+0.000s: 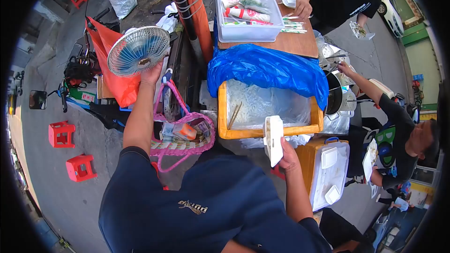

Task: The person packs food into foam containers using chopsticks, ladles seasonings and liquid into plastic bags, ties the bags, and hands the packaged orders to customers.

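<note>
At the left, my left hand (152, 71) grips the rim of a small electric fan (136, 51) with a round wire guard; some of its fingers are hidden behind the guard. My right hand (288, 157) holds white takeaway boxes (273, 136) on edge, beside the front corner of a wooden-framed tub (269, 133). White noodle-like strips (255, 105) lie in the tub's clear plastic lining, and a pair of chopsticks (234, 115) leans inside on the left. Blue plastic sheeting (267, 68) is bunched along the tub's far edge.
A pink woven basket (185, 149) holding banknotes stands left of the tub. Beyond lies a white bin (248, 33) of cups and packets. A person (391, 136) reaches toward a pot (333, 93); another person (347, 0) is at the table. Red stools (80, 167) stand left.
</note>
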Tool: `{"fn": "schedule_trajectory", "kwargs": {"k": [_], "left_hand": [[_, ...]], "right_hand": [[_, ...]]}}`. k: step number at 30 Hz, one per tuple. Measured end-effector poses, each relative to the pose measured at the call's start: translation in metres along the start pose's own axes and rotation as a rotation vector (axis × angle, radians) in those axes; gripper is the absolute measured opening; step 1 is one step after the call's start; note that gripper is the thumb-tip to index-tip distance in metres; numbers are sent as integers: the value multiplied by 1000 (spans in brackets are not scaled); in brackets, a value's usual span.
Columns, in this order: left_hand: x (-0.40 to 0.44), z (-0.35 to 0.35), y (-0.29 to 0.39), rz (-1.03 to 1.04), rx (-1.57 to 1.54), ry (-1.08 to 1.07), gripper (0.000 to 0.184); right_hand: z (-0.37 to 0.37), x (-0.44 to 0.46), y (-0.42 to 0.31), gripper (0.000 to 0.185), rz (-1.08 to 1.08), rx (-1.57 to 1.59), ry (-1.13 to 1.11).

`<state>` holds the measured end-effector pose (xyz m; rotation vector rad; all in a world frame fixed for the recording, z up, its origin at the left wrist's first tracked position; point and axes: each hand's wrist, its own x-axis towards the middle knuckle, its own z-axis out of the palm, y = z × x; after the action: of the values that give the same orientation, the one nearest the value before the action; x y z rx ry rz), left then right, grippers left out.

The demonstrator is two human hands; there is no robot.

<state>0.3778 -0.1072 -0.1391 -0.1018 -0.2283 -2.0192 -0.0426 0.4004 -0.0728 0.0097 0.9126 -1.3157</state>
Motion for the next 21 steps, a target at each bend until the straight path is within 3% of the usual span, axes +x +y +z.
{"fn": "schedule_trajectory", "kwargs": {"k": [5, 6, 7, 9, 10, 14, 16, 18, 21], "left_hand": [[0, -21, 11, -11, -77, 21, 51], [3, 2, 3, -92, -134, -23, 49], [-3, -1, 3, -24, -25, 129, 46], [5, -25, 13, -54, -6, 51, 58], [6, -46, 30, -196, -29, 12, 61], [-22, -39, 57, -202, 252, 20, 62], [-44, -40, 74, 66, 468, 640, 53], [-85, -79, 130, -68, 644, 654, 38], [-145, -8, 115, 86, 1224, 966, 38]], "right_hand": [[3, -8, -5, 68, 8, 7, -21], [-2, -16, -9, 68, 5, 12, -22], [-1, -14, -4, 68, -2, 0, 7], [-4, -18, -7, 63, -34, 19, -52], [-9, -17, -5, 60, -50, 29, -35], [-27, -24, 0, 53, -103, 92, -78], [-36, -33, 0, 52, -138, 116, -70], [-42, -40, 1, 50, -193, 142, -67], [-69, -46, 3, 52, -216, 180, -77]]}}
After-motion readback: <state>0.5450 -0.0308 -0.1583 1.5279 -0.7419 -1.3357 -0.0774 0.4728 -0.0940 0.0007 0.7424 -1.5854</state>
